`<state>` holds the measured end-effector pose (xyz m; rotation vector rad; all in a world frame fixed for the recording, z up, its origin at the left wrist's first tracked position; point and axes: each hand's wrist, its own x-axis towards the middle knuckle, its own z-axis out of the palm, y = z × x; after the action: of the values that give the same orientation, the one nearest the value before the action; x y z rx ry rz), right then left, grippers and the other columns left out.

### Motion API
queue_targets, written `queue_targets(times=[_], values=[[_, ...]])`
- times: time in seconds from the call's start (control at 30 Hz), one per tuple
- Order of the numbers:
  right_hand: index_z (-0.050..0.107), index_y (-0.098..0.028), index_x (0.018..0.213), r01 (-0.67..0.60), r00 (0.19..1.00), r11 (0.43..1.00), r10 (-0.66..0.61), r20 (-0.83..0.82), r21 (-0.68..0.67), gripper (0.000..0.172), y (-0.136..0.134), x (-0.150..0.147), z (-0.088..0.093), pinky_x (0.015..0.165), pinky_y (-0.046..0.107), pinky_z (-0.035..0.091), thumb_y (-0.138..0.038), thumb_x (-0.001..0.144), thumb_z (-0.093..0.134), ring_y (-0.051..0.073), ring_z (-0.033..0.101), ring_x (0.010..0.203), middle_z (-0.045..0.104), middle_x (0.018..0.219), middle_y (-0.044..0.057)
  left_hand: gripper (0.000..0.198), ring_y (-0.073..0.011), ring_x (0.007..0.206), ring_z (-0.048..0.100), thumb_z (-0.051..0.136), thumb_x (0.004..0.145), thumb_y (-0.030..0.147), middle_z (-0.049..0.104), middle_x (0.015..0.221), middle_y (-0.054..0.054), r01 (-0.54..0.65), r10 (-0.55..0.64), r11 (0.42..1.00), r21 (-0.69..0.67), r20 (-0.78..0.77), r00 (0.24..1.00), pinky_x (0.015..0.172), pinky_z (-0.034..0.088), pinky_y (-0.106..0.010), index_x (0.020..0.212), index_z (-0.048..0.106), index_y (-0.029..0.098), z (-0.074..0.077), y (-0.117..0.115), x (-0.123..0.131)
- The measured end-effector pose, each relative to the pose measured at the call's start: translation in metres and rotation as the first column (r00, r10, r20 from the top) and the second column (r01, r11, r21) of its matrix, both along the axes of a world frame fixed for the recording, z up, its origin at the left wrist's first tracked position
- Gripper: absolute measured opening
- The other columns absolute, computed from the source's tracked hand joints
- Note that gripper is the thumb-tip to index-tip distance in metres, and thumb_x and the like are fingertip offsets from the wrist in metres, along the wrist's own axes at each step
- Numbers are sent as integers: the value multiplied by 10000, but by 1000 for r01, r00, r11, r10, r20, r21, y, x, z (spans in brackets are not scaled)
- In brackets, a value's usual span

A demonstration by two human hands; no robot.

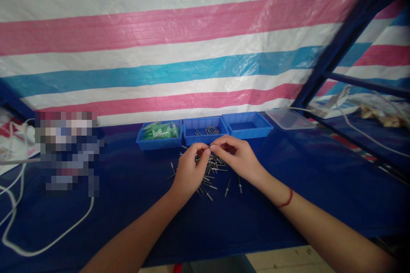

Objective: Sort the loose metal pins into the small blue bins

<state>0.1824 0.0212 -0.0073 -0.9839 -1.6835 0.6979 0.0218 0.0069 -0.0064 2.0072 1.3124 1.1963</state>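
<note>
A loose pile of pop rivets [209, 179] lies on the blue table, silvery with thin dark stems, a few scattered toward me. Just above the pile, my left hand [192, 166] and my right hand [238, 155] meet, thumbs and index fingers pinched with their tips nearly touching. Whatever sits between the fingertips is too small and too covered to make out. Right behind the hands stands a blue bin [189, 138] with several rivets inside. The fingers partly hide the pile and the front of this bin.
To the left, another blue bin [160, 144] holds green plastic pieces [160, 130]. A third blue bin [253, 132] and a clear plastic lid [290, 119] stand on the right. White cables [48, 249] and a blurred-out patch occupy the left side. Striped sheeting [160, 64] hangs behind.
</note>
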Motion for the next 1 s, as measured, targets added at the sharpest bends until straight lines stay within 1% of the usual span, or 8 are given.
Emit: queue_targets(times=[0.13,0.23,0.33,0.5,0.67,0.8,0.9,1.0], values=[[668,-195,824,-1,1000,1000,1,3,12,172,-1,0,2,602,291,483,-355,817,604,152,585,675,659,784,36,156,-156,811,606,495,891,286,674,894,-18,19,-19,1000,-9,-11,1000,758,455,-275,951,606,195,-1,1,0],[672,-198,828,-3,1000,999,3,26,32,153,-3,-1,4,607,290,478,-331,824,597,154,588,687,660,793,38,178,-169,871,602,486,896,275,667,950,-41,60,-59,998,20,-43,997,772,454,-281,985,616,192,-2,2,0],[673,-200,833,-15,999,999,14,37,42,141,-6,-2,6,615,296,481,-315,826,592,162,598,714,666,807,43,160,-173,859,593,488,890,256,656,910,-45,90,-82,994,68,-104,991,777,451,-292,920,627,182,-3,3,-1],[674,-205,843,-24,999,998,21,45,62,141,-5,-2,6,607,298,482,-310,829,581,166,604,731,666,817,43,136,-169,823,591,507,877,270,645,871,-39,80,-72,993,81,-103,992,753,457,-290,882,610,182,-2,4,-2],[667,-209,853,-8,999,998,5,45,66,130,-1,1,5,562,283,459,-306,824,584,140,558,641,634,766,27,127,-162,816,592,523,870,285,642,888,-38,42,-37,996,77,-62,997,732,455,-273,883,601,185,1,4,-4],[655,-204,854,-38,995,997,32,90,64,128,-1,2,6,573,283,449,-291,841,561,139,556,654,630,786,30,124,-153,804,593,529,867,282,641,873,-31,11,-6,995,100,-42,999,719,448,-258,894,597,183,1,5,-7],[646,-202,835,-54,987,994,38,154,100,133,-3,1,8,579,283,436,-278,857,539,144,557,673,624,782,30,141,-150,792,590,523,875,302,637,853,-25,-2,7,995,101,-41,999,719,443,-257,882,592,180,2,5,-7],[639,-203,824,-36,980,984,0,200,174,138,-3,1,11,592,284,431,-259,869,521,148,551,682,615,763,28,147,-148,802,589,514,884,306,637,868,-23,2,1,995,95,-27,1000,731,442,-259,912,587,182,3,5,-5]])
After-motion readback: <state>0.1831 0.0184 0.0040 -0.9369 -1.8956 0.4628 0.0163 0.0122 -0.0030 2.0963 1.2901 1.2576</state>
